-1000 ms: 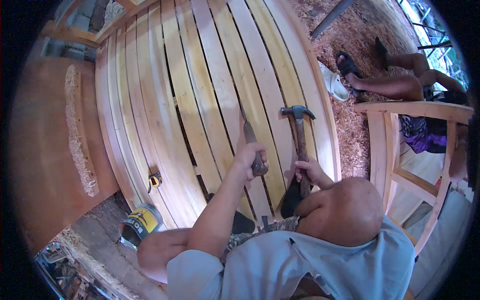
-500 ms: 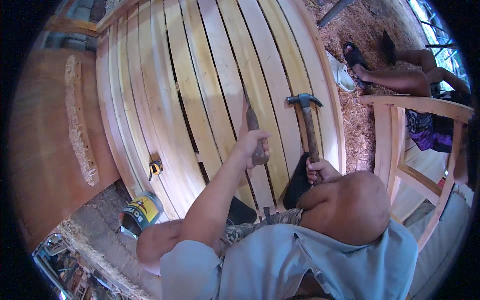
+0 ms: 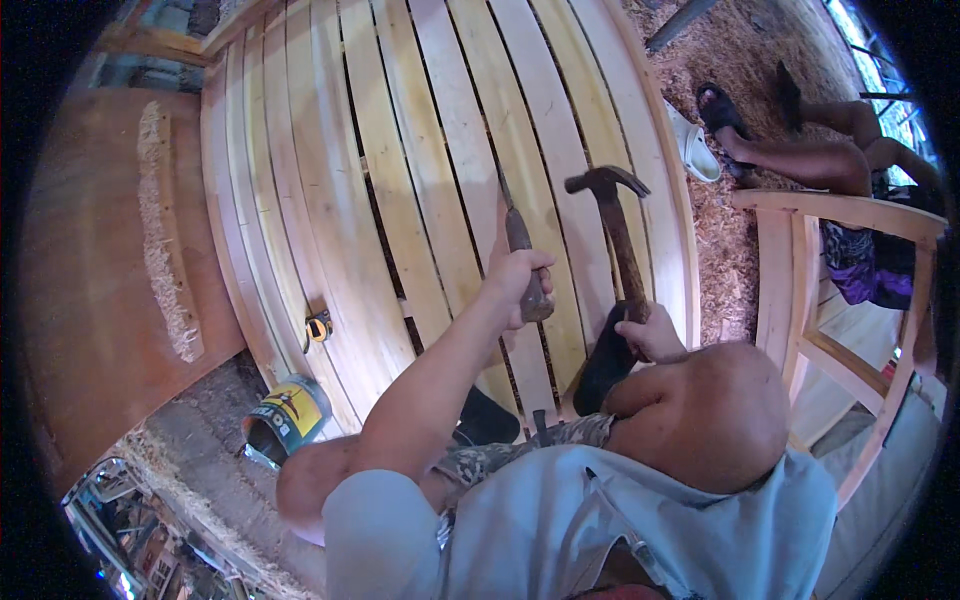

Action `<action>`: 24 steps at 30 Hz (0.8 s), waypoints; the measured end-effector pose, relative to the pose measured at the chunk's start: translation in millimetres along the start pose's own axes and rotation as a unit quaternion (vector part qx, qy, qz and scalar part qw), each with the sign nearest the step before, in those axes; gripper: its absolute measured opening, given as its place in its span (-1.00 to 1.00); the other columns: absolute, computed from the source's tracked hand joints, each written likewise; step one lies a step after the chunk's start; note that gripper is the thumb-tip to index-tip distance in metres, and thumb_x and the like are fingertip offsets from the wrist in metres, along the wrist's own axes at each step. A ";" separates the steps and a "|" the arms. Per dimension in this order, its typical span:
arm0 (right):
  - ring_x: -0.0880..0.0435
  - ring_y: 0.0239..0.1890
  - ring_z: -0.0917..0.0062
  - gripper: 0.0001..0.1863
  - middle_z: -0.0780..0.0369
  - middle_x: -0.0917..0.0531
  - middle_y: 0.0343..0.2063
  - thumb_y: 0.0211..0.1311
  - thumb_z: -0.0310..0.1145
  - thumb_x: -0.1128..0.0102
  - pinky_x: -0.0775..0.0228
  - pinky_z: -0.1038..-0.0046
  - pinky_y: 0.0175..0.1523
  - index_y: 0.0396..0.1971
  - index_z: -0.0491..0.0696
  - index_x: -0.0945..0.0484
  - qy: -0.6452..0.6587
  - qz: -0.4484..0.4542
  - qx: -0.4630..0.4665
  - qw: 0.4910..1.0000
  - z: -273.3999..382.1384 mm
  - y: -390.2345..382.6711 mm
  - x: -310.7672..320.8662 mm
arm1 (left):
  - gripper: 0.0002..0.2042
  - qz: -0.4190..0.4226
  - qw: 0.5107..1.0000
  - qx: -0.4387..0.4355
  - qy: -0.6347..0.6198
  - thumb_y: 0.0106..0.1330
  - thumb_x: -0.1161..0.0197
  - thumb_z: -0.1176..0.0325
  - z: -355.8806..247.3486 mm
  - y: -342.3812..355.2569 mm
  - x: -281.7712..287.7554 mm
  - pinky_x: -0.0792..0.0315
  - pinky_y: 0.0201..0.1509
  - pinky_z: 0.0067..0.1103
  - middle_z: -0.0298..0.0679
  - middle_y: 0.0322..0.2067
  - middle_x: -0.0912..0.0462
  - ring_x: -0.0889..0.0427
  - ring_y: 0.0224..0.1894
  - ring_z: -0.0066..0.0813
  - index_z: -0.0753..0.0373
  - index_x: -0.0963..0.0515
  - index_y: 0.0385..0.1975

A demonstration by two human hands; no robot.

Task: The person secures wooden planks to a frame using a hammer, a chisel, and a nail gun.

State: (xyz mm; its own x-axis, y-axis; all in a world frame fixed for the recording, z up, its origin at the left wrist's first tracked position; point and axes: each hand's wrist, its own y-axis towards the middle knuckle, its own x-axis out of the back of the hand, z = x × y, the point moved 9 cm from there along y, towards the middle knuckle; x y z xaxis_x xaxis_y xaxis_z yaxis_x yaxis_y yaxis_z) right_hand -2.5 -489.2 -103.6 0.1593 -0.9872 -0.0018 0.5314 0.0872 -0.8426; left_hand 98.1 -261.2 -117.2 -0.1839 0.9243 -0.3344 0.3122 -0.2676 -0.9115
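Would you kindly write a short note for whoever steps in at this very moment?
Left hand: gripping a wooden-handled chisel, its blade pointing away along the pale wooden slats.
Right hand: holding a dark claw hammer by the handle, head lifted off the wood.
Nearby: a small yellow tape measure on the slats, a yellow-labelled can at the panel's near edge.
Done or left: cannot tell from this view.

Slatted panel (image 3: 440,150) of pale wooden boards with narrow gaps, laid flat over sawdust-strewn floor (image 3: 735,240). Small yellow tape measure (image 3: 318,327) resting on slats near left edge. Yellow-and-black can (image 3: 285,418) on ground just beside lower corner.
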 end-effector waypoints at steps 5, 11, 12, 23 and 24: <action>-0.45 -0.39 0.71 -0.77 0.37 -0.49 -0.46 0.12 -0.42 -0.34 -0.33 0.54 -0.29 -0.29 -0.11 -0.47 -0.002 0.013 0.168 0.986 57.1 15.8 -5.1 | -0.86 0.016 1.000 0.013 -0.018 0.23 -0.20 0.41 -2.0 -6.5 -4.5 -0.44 -0.64 -0.46 -0.33 -0.70 -0.37 -0.40 -0.71 -0.48 0.18 -0.34 -0.42; -0.44 -0.45 0.69 -0.77 0.38 -0.47 -0.53 0.17 -0.36 -0.32 -0.30 0.54 -0.36 -0.30 -0.14 -0.48 -0.070 -0.047 0.199 0.976 69.5 45.2 7.6 | -0.87 0.023 0.999 0.023 -0.021 0.21 -0.21 0.43 0.1 -13.9 -9.4 -0.46 -0.62 -0.46 -0.33 -0.69 -0.38 -0.41 -0.71 -0.49 0.19 -0.36 -0.41; -0.44 -0.50 0.68 -0.75 0.38 -0.46 -0.56 0.17 -0.33 -0.32 -0.30 0.53 -0.39 -0.30 -0.15 -0.48 -0.072 -0.053 0.182 0.979 69.6 49.6 7.4 | -0.88 0.026 0.999 0.036 -0.017 0.20 -0.21 0.43 0.2 -14.1 -7.8 -0.47 -0.62 -0.45 -0.32 -0.69 -0.39 -0.43 -0.70 -0.49 0.19 -0.37 -0.42; -0.43 -0.59 0.67 -0.61 0.37 -0.49 -0.59 0.28 -0.05 -0.26 -0.31 0.57 -0.46 -0.30 -0.12 -0.50 -0.139 -0.060 0.178 0.972 85.3 43.8 25.3 | -0.90 0.001 1.000 0.007 0.001 0.16 -0.19 0.45 -5.2 -10.5 -4.7 -0.49 -0.64 -0.45 -0.29 -0.71 -0.43 -0.43 -0.74 -0.47 0.20 -0.38 -0.48; -0.40 -0.61 0.70 -0.62 0.38 -0.47 -0.60 0.29 -0.05 -0.25 -0.28 0.58 -0.50 -0.31 -0.11 -0.48 -0.109 -0.040 0.175 0.978 93.4 43.6 25.3 | -0.90 -0.004 1.000 -0.002 -0.009 0.16 -0.18 0.45 -7.5 -10.5 -3.6 -0.49 -0.64 -0.45 -0.29 -0.70 -0.44 -0.43 -0.74 -0.47 0.20 -0.38 -0.47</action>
State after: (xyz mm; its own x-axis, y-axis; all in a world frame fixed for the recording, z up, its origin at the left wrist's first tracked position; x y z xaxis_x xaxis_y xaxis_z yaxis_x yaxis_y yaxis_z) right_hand 102.4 -498.0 -90.1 0.2588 -0.9443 0.2034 0.7959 0.0891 -0.5988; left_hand 102.6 -259.7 -104.6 -0.2027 0.9213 -0.3317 0.3151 -0.2593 -0.9129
